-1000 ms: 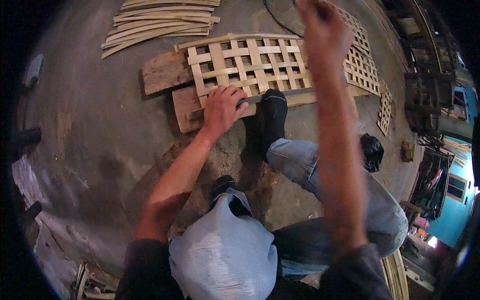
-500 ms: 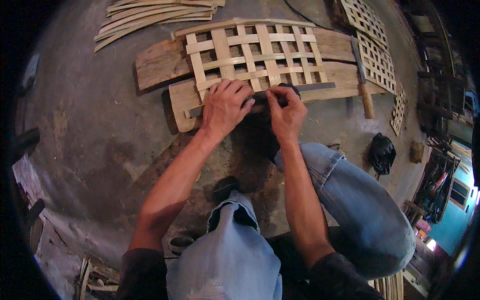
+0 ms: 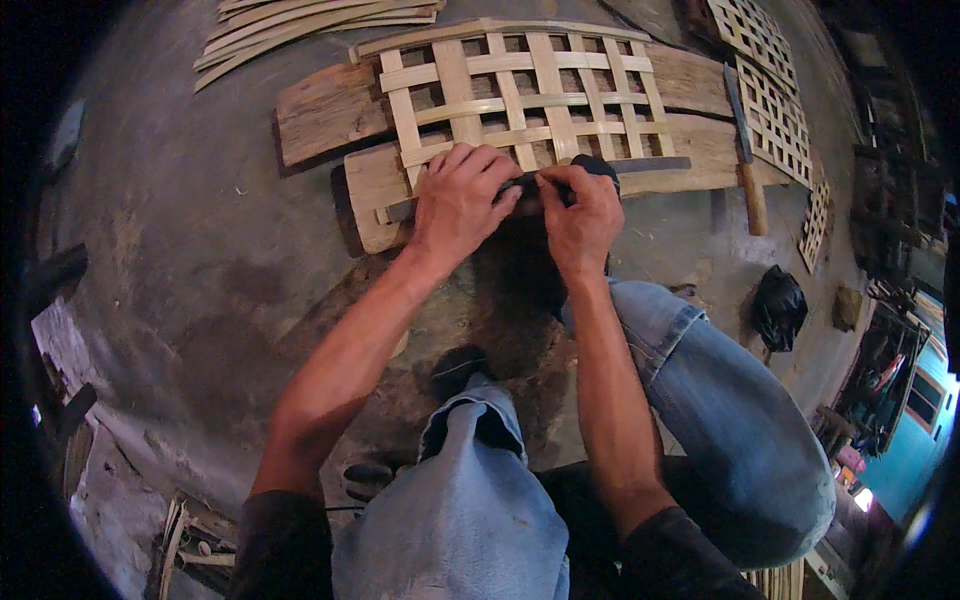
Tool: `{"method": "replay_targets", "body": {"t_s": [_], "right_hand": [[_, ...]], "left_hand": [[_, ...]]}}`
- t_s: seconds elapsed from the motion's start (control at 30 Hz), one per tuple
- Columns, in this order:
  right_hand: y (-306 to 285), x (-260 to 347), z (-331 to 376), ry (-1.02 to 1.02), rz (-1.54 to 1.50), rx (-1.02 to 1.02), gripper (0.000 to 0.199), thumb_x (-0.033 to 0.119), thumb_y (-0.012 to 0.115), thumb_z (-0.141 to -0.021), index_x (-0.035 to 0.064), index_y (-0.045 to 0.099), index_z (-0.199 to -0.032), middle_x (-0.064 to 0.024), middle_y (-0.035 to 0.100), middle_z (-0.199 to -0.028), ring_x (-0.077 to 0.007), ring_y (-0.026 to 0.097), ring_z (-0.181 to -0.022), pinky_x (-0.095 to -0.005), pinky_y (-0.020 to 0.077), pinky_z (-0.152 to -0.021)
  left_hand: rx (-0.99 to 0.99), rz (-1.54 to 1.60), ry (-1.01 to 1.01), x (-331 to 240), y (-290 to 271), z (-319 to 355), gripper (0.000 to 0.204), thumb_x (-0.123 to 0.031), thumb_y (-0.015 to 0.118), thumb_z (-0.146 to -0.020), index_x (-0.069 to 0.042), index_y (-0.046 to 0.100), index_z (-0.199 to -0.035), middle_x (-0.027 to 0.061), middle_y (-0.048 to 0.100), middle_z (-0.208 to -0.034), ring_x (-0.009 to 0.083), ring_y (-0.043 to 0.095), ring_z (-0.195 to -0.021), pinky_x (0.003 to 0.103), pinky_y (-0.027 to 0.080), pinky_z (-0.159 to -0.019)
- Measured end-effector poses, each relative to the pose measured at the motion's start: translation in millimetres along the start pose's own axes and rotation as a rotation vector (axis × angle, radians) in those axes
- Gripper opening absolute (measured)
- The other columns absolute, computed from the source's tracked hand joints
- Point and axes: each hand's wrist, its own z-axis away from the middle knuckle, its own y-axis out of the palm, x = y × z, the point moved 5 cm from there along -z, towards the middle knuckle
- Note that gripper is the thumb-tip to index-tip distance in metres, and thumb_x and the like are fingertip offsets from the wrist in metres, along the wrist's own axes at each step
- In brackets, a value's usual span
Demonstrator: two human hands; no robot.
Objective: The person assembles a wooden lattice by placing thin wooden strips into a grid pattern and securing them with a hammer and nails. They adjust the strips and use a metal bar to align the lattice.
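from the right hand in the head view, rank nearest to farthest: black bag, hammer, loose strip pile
1. hammer, lying to the right of the right hand, on the plank end.
2. black bag, on the floor, farther right and lower.
3. loose strip pile, far upper left, beyond the lattice.

Pale tan lattice panel point(image 3: 520, 95) (open square weave), faded blue jeans point(image 3: 720, 420), black bag point(image 3: 778, 308)
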Motion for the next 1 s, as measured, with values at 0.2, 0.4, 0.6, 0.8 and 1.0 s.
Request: {"method": "replay_targets", "body": {"t_s": [0.2,0.4,0.6,0.8,1.0], "right_hand": [[0.9,0.2,0.8,0.007,0.046,0.019,0.014,0.01,0.078,-0.071,0.0146,0.071,-0.082,-0.0017,0.067,-0.076,-0.0246,0.058,-0.073,-0.0359,0.047,-0.066],[1.5,0.7,1.9,-0.033,0.07,0.013,0.014,0.01,0.077,-0.07,0.0147,0.071,-0.082,-0.0005,0.069,-0.08,-0.0238,0.06,-0.076,-0.0354,0.0487,-0.069],[0.2,2.7,4.7,-0.133,0.068,-0.028,0.02,0.006,0.074,-0.069,0.0148,0.07,-0.086,-0.0002,0.07,-0.09,-0.023,0.062,-0.082,-0.0345,0.0506,-0.073],[0.1,5.8,5.9,-0.153,0.083,-0.03,0.023,0.004,0.072,-0.069,0.0145,0.07,-0.089,-0.0003,0.07,-0.094,-0.0242,0.062,-0.082,-0.0345,0.051,-0.075],[-8.5,-18.9,7.8,0.135,-0.108,-0.104,0.02,0.003,0.07,-0.075,0.0112,0.07,-0.094,-0.0054,0.069,-0.093,-0.0269,0.063,-0.087,-0.0361,0.0508,-0.076]], "left_hand": [[-0.005,-0.023,-0.017,1.6,4.3,1.7,0.023,-0.021,0.075,-0.076,-0.014,0.066,-0.096,0.0007,0.062,-0.098,0.0226,0.057,-0.098,0.039,0.044,-0.086],[-0.067,-0.023,-0.047,-5.6,1.5,-0.2,0.027,-0.019,0.075,-0.072,-0.016,0.066,-0.097,0.0,0.064,-0.097,0.021,0.057,-0.097,0.037,0.043,-0.085],[-0.142,0.001,-0.104,-11.6,6.9,-3.3,0.035,-0.013,0.075,-0.07,-0.016,0.065,-0.104,-0.0013,0.068,-0.094,0.0207,0.06,-0.095,0.038,0.043,-0.084],[-0.17,0.058,-0.13,-13.2,9.7,-5.2,0.038,-0.011,0.074,-0.07,-0.017,0.063,-0.105,-0.0037,0.068,-0.087,0.019,0.061,-0.089,0.036,0.041,-0.083],[-0.225,0.096,-0.156,-1.4,2.4,-1.3,0.03,-0.012,0.074,-0.072,-0.016,0.065,-0.101,-0.0023,0.069,-0.086,0.0206,0.063,-0.085,0.037,0.044,-0.078]]}}
